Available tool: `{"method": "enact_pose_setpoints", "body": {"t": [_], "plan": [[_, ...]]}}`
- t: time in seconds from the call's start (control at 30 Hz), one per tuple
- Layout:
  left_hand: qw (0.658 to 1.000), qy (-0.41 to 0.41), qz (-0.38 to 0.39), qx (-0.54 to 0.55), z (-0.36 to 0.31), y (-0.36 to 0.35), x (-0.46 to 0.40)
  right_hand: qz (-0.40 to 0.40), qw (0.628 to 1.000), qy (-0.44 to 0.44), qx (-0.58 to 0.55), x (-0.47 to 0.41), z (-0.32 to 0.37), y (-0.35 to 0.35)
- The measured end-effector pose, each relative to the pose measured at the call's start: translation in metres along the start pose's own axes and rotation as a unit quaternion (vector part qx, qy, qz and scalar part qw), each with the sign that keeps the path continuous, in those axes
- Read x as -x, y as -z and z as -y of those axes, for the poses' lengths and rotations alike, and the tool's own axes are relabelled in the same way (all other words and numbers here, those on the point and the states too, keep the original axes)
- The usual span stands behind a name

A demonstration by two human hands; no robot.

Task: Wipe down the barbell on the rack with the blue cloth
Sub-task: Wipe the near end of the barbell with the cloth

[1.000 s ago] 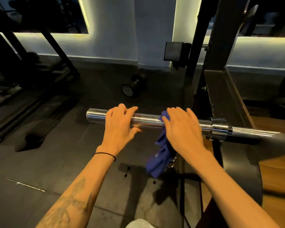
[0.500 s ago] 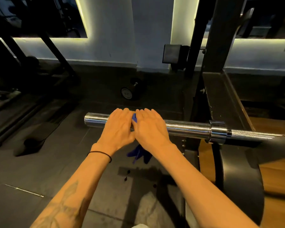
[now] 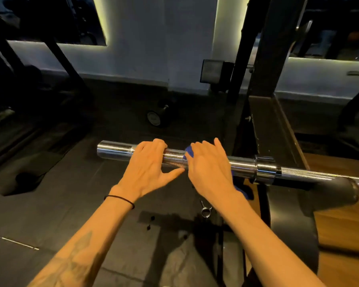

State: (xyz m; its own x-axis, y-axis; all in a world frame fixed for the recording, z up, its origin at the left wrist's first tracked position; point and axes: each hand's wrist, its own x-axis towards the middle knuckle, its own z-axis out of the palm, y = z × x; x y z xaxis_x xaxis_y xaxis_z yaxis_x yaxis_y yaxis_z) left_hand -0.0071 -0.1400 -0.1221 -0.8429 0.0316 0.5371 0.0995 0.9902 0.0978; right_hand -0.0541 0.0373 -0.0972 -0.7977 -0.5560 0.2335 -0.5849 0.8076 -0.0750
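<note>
The room around me is dim, lit mostly by yellowish strip light glowing along the mirror edges (image 3: 101, 21) on the far wall. Warm light falls on my forearms and throws their shadows onto the dark floor (image 3: 50, 204), while the chrome barbell (image 3: 243, 167) catches bright glare. The rack uprights (image 3: 272, 48) bow with wide-angle distortion, and the corners sink into murky black.

Both arms reach forward; the left hand (image 3: 148, 163) curls its fingers over, thumb out, and the right hand (image 3: 208, 164) lies palm-down, fingers curled.
</note>
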Motion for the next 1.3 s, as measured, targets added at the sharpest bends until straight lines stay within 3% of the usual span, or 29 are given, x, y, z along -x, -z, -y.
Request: {"method": "enact_pose_setpoints", "body": {"t": [0.13,0.23,0.37,0.47,0.7,0.87,0.93,1.07,1.1,1.2,1.3], "plan": [[0.998,0.0,0.055,0.033,-0.002,0.003,-0.005,0.01,0.999,0.04,-0.017,-0.013,0.029,0.0],[0.997,0.014,0.045,0.055,0.0,0.002,-0.006,-0.013,0.998,0.053,-0.021,-0.005,0.019,0.001],[0.998,0.023,0.017,0.062,-0.005,-0.003,0.0,-0.002,0.999,-0.023,0.043,0.01,-0.026,0.013],[0.999,0.027,-0.012,0.036,-0.009,-0.008,0.002,-0.01,0.996,-0.085,0.015,0.023,-0.045,0.021],[0.996,0.041,-0.076,-0.02,-0.019,-0.018,0.004,0.01,0.999,0.013,0.042,-0.015,0.026,0.005],[1.0,0.02,-0.007,0.003,-0.009,-0.004,-0.001,0.016,0.998,0.054,0.039,-0.008,0.014,0.022],[1.0,0.012,0.011,0.023,-0.005,0.001,-0.005,0.016,0.998,0.032,0.054,0.003,-0.013,0.026],[0.998,0.005,0.042,0.053,0.0,0.002,-0.01,-0.082,0.994,-0.067,0.008,0.029,-0.045,0.025],[0.996,0.006,0.055,0.063,0.0,0.001,-0.009,-0.075,0.995,-0.07,0.004,0.028,-0.046,0.021],[0.992,0.028,0.08,0.092,-0.004,-0.002,-0.009,-0.029,0.998,-0.046,0.031,0.012,-0.026,0.014],[0.993,0.038,0.033,0.108,-0.009,-0.005,-0.007,-0.013,0.999,0.022,0.038,-0.006,0.015,0.001]]}}
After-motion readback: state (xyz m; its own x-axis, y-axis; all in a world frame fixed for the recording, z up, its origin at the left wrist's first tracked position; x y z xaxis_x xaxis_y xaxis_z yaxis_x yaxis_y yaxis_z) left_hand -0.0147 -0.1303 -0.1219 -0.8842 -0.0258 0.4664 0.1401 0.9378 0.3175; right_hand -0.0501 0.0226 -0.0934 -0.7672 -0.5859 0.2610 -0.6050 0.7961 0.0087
